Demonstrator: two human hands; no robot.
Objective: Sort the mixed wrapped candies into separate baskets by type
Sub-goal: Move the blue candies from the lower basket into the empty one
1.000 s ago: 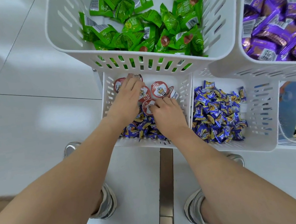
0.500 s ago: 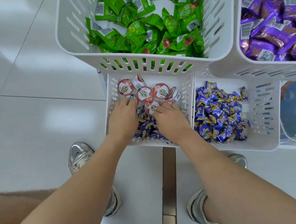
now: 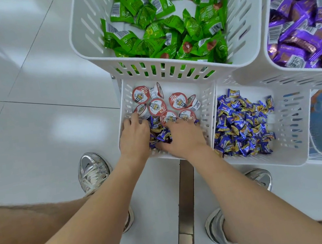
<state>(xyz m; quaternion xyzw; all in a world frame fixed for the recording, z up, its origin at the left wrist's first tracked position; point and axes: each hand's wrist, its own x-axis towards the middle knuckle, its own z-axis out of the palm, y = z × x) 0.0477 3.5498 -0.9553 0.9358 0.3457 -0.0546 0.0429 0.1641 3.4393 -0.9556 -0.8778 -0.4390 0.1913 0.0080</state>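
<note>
On the left lay the white tiled floor (image 3: 25, 139), with my left shoe (image 3: 93, 171) on it, near the baskets. My left hand (image 3: 134, 137) was palm down inside the near-left basket (image 3: 122, 106), close against its left wall. Its fingers were bent down among the sweets, next to a tipped cup, and I could not tell whether they held anything.

That basket held the mixed lot. The red-lidded cups (image 3: 157, 107) were bunched toward its far side, and loose blue-wrapped candies (image 3: 163, 135) lay on the near side between my two hands. My right hand (image 3: 182, 137) lay palm down over those blue candies, fingertips reaching the nearest cups and thumb tucked low. I could not tell whether it gripped any either.

Below my right hand a dark metal strip (image 3: 183, 190) ran along the floor, with my right shoe (image 3: 217, 229) just beside it.

Above and farther off sat a bigger basket (image 3: 85, 50) of green-wrapped candies (image 3: 164, 29), its near edge overhanging the mixed one. Just right of the mixed basket, wall to wall, stood another basket (image 3: 291, 125) holding only blue-wrapped candies (image 3: 242, 123). At the far right a raised basket (image 3: 275, 61) held purple-wrapped candies (image 3: 303, 31).
</note>
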